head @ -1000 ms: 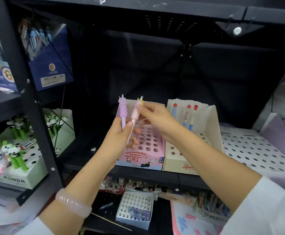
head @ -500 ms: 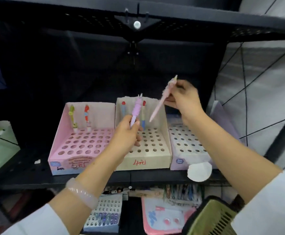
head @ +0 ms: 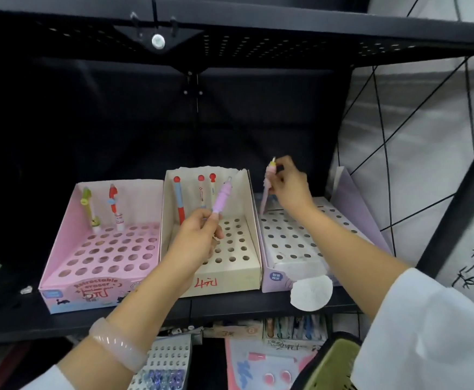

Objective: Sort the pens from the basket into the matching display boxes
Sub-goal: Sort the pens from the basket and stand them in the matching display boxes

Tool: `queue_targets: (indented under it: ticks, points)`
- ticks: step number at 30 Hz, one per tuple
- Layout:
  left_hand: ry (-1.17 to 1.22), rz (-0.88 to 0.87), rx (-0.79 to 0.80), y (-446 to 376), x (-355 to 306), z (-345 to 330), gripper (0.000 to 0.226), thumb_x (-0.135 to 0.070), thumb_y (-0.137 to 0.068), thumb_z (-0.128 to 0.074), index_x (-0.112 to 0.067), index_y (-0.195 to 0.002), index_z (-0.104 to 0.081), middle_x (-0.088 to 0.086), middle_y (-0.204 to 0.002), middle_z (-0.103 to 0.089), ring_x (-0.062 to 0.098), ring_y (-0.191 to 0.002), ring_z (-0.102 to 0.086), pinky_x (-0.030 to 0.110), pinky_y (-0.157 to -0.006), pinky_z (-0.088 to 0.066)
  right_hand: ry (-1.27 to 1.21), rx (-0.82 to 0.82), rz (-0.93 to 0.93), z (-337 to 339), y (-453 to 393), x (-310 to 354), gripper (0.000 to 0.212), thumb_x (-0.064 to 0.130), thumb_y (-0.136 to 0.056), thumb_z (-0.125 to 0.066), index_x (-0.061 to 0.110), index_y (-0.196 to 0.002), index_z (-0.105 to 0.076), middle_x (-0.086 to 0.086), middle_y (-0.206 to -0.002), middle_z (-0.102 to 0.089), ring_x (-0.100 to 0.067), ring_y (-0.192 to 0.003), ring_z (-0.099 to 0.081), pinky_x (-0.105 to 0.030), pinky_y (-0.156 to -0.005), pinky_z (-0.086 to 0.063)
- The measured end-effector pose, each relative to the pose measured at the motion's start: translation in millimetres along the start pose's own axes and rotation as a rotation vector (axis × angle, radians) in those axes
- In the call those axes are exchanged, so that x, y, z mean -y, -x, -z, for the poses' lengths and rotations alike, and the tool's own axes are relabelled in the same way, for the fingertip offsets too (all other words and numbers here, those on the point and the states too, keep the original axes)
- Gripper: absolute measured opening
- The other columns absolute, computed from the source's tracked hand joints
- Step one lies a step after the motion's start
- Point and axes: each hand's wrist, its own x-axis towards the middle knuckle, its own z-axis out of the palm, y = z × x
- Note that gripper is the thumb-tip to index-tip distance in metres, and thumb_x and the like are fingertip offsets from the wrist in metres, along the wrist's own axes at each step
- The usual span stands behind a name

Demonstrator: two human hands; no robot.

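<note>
While each hand [head: 199, 235] [head: 289, 187] pinches a pen, the pink box [head: 61, 266] holds two, the cream box [head: 230, 280] three.

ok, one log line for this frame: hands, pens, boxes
left hand: holds purple pen over cream box | right hand: pinches pink pen at back of lilac box | pink box: two pens standing

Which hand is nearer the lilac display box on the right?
Right. The right hand holds a pink pen over the lilac box; the left hand is over the cream box.
</note>
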Motion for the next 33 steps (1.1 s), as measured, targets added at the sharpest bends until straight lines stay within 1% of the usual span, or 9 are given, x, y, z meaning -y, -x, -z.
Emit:
queue_targets:
  ticks: [6,10,13,19,22,25,28,30,33]
  points:
    - [0.015,0.013,-0.012,-1,3,6,0.012,-0.025,-0.098,-0.041,-0.026,-0.093,-0.051,-0.007,-0.065,-0.06,0.002,-0.039,-0.042,0.018,-0.037,-0.034,0.164,0.219,-0.114,-20,7,-13,0.021,0.025,-0.096,-0.047,0.013,-0.113,-0.051,-0.008,-0.087,-0.063,-0.025,-0.083,-0.063,-0.031,-0.068,-0.048]
    - [0.032,0.002,0.013,-2,3,5,0.012,-0.024,-0.099,-0.04,-0.025,-0.094,-0.05,-0.012,-0.059,-0.062,0.003,-0.04,-0.044,0.018,-0.038,-0.034,0.168,-0.012,-0.063,-11,9,3,0.03,0.026,-0.094,-0.053,0.012,-0.12,-0.051,-0.006,-0.101,-0.064,-0.019,-0.089,-0.06,-0.027,-0.072,-0.046]
    - [0.038,-0.03,0.03,-1,-1,0,0.012,-0.023,-0.099,-0.039,-0.025,-0.095,-0.05,-0.013,-0.059,-0.063,0.003,-0.042,-0.046,0.018,-0.04,-0.036,-0.05,-0.144,0.042,2,17,34,0.014,0.026,-0.092,-0.054,0.016,-0.098,-0.061,0.006,-0.083,-0.063,-0.007,-0.078,-0.059,-0.019,-0.071,-0.049]
    - [0.073,-0.091,0.088,3,-14,-20,0.013,-0.022,-0.099,-0.038,-0.028,-0.097,-0.05,-0.011,-0.064,-0.064,0.001,-0.051,-0.056,0.018,-0.05,-0.048,-0.423,0.397,-0.063,7,46,68,0.013,0.026,-0.092,-0.056,0.021,-0.083,-0.064,0.006,-0.073,-0.067,-0.001,-0.065,-0.061,-0.017,-0.059,-0.05]
    - [-0.106,-0.18,0.083,2,-16,-22,0.017,-0.026,-0.098,-0.04,-0.031,-0.112,-0.049,-0.02,-0.093,-0.061,-0.006,-0.074,-0.056,0.006,-0.055,-0.045,-0.493,0.299,-0.088,16,39,63,0.014,0.023,-0.094,-0.054,0.016,-0.085,-0.063,0.003,-0.071,-0.067,-0.002,-0.06,-0.063,-0.017,-0.057,-0.051]
    - [-0.369,-0.288,0.097,-3,-14,-14,0.038,-0.03,-0.096,-0.043,-0.03,-0.134,-0.04,-0.017,-0.127,-0.046,-0.009,-0.081,-0.05,-0.001,-0.054,-0.039,-0.468,0.029,-0.129,32,20,46,0.016,0.022,-0.095,-0.051,0.015,-0.084,-0.059,-0.001,-0.076,-0.068,-0.009,-0.064,-0.067,-0.023,-0.059,-0.055]
    - [-0.525,-0.31,0.1,-11,-7,-3,0.044,-0.033,-0.094,-0.046,-0.032,-0.137,-0.037,-0.007,-0.144,-0.038,0.006,-0.115,-0.045,0.018,-0.085,-0.035,-0.29,-0.177,-0.116,48,2,18,0.012,0.024,-0.096,-0.051,0.015,-0.089,-0.056,0.0,-0.08,-0.067,-0.015,-0.076,-0.067,-0.026,-0.068,-0.057]
    - [-0.546,-0.294,0.103,-13,-1,0,0.045,-0.034,-0.093,-0.047,-0.032,-0.137,-0.037,-0.005,-0.145,-0.039,0.004,-0.114,-0.043,0.02,-0.086,-0.033,-0.143,-0.215,-0.096,52,-4,0,0.019,0.029,-0.097,-0.048,0.013,-0.089,-0.056,0.001,-0.078,-0.066,-0.016,-0.076,-0.066,-0.031,-0.073,-0.056]
    - [-0.575,-0.283,0.089,-14,6,0,0.044,-0.034,-0.093,-0.048,-0.033,-0.136,-0.038,-0.004,-0.143,-0.042,-0.005,-0.094,-0.045,0.006,-0.064,-0.033,0.048,-0.191,-0.071,52,-5,-18,0.036,0.036,-0.098,-0.043,0.005,-0.092,-0.059,0.001,-0.078,-0.065,-0.015,-0.072,-0.065,-0.011,-0.064,-0.048]
